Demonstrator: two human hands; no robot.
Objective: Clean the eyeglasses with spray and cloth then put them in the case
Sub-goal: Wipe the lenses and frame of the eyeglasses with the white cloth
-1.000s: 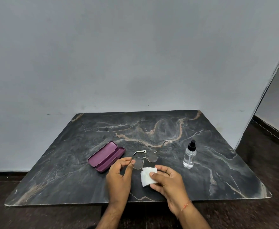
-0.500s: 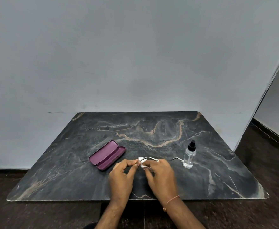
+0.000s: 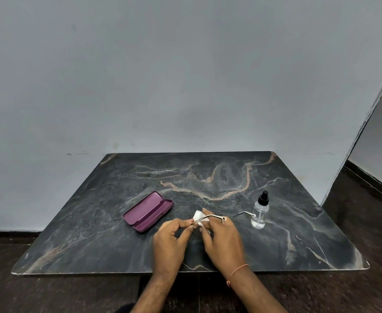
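- Head view: the eyeglasses (image 3: 210, 217) are held above the dark marble table (image 3: 298, 245), pinched at one end by the curled fingers of the left hand (image 3: 170, 241).
- The white cloth (image 3: 199, 216) is gripped against the lens by the right hand (image 3: 222, 241).
- The open purple case (image 3: 148, 211) is seen left of the hands, the spray bottle (image 3: 260, 211) upright to the right.

A single wide-angle view from a camera worn on the person's head, looking forward and down. The dark marble-patterned table (image 3: 208, 177) fills the lower half of the frame, its near edge running across the lower part, its far edge against a plain grey wall (image 3: 185, 75) that takes up the upper half. Both forearms enter from the bottom centre, close to the lens. Dark floor shows at the lower corners. Straight lines bend towards the frame edges.
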